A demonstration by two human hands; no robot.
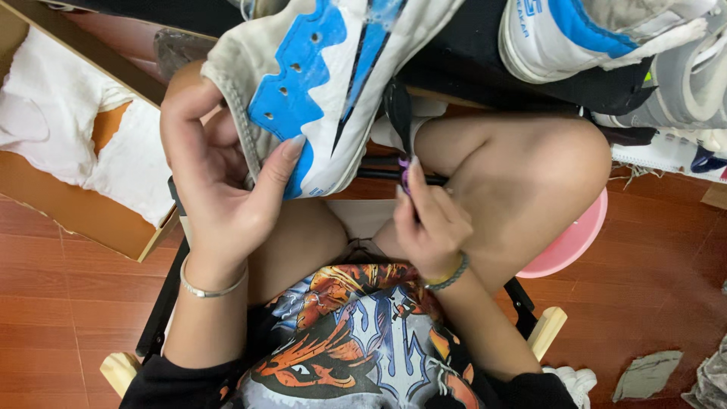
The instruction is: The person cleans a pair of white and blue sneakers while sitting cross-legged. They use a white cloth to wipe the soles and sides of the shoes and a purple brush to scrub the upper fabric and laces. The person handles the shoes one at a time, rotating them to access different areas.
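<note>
So, left to right: cardboard box (72, 212) on the floor, then the left hand (219, 182) gripping a white-and-blue sneaker (318, 83) over the lap. The right hand (432, 227) is closed around what's probably a thin dark tool (394, 173), beside a pink basin (575, 238).

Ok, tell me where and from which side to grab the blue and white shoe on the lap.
Probably grip the blue and white shoe at its open collar edge, coming from the left side. The left hand already pinches it there, thumb on the blue eyelet panel, fingers behind. The upper is soft and the toe end runs out of view. The right hand holds a thin dark tool below.
</note>
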